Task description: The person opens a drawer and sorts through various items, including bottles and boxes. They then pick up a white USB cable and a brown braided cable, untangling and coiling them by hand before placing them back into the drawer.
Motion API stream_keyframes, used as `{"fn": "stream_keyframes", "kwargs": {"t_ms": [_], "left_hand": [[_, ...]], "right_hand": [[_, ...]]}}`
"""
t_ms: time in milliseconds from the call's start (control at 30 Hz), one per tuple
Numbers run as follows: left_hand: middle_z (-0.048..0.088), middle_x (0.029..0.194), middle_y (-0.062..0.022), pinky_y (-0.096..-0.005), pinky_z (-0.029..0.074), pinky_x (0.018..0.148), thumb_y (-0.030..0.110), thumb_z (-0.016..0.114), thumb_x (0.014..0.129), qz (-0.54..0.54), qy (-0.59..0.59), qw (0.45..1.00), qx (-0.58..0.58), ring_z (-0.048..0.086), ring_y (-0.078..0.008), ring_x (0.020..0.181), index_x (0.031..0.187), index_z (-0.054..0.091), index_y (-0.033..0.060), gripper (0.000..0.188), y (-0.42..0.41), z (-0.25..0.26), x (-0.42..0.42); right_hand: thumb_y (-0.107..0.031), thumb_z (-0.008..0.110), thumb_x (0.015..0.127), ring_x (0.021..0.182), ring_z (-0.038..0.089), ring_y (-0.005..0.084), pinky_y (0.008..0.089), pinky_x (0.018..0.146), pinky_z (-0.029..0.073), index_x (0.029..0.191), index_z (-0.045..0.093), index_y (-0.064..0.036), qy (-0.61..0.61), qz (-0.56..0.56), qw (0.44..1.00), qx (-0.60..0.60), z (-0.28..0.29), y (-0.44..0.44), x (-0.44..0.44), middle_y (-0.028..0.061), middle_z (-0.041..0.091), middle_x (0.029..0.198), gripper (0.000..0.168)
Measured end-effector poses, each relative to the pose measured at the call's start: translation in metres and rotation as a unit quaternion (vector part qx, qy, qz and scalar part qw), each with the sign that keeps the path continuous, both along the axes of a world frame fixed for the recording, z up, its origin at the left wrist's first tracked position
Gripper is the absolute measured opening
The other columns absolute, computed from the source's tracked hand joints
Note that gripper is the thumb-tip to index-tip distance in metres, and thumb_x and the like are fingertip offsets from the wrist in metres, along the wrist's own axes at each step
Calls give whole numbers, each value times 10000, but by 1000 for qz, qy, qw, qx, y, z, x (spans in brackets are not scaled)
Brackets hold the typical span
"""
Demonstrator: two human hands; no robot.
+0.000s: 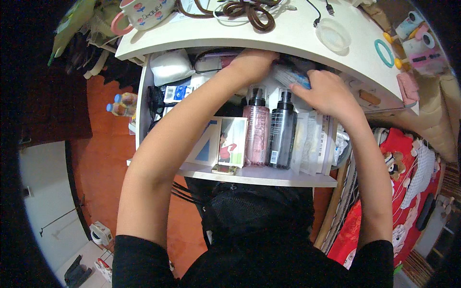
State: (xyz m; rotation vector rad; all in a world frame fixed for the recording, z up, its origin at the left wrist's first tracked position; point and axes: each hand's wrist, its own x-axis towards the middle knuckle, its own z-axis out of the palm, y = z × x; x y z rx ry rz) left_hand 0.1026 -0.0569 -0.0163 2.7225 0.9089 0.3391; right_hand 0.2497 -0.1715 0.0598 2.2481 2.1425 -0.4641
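A pulled-out white drawer [252, 176] lies before me. My left hand [257, 63] reaches into its back under the desk top, its fingers hidden, so its hold cannot be told. My right hand [324, 90] is at the back right, fingers bent, with the thumb at a clear plastic packet with blue [290, 76]; whether it grips the packet is unclear. In front of the hands stand a pink spray bottle [257, 133] and a dark spray bottle [282, 135]. Left of them is a box with a cartoon figure [232, 142], and right of them are several thin packets [309, 140].
The white desk top [295, 32] overhangs the drawer's back. On it are a flowered mug [147, 12], a brown coiled cord [248, 10], a clear round dish [333, 35] and a teal ring [384, 53]. Bottles [124, 104] stand left of the drawer; red bedding [399, 151] is at right.
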Motion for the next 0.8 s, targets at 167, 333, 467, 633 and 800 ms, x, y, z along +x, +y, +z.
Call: {"fn": "stream_keyframes", "kwargs": {"t_ms": [167,333,467,633,800], "left_hand": [[603,1018,-209,-392,466,848,85,548,773,-56,-49,996,-43,593,-331,939,1017,630,33,262,2,-1,-17],[582,1064,-222,-411,452,871,58,551,751,-111,-47,991,-59,570,-372,970,1119,571,27,370,-1,4,-28],[571,1087,-233,-407,436,898,39,546,737,-95,-64,990,-77,557,-377,996,1170,528,11,435,-5,4,-31],[587,1015,-258,-385,449,879,-15,530,687,-75,-125,987,-72,576,-360,964,1145,551,1,459,-8,1,-30],[580,1045,-257,-369,443,893,-18,532,681,-62,-82,988,-117,574,-357,970,1144,546,-20,463,-5,-1,-30]], "right_hand": [[-370,620,760,790,628,375,423,783,496,792,639,77,-63,18,997,42,-7,2,-5,267,623,780,448],[-322,661,738,831,619,353,404,792,499,849,628,49,-96,22,992,81,-15,1,-5,247,622,832,389],[-287,686,709,850,615,347,400,800,497,838,626,40,-93,55,992,71,-16,5,3,232,623,849,356],[-194,729,657,871,609,333,400,796,494,857,607,21,-93,69,988,104,-26,5,7,207,619,870,319],[-166,744,642,1044,537,328,370,898,440,1254,417,6,-58,98,993,30,-29,14,12,220,562,1086,715]]}}
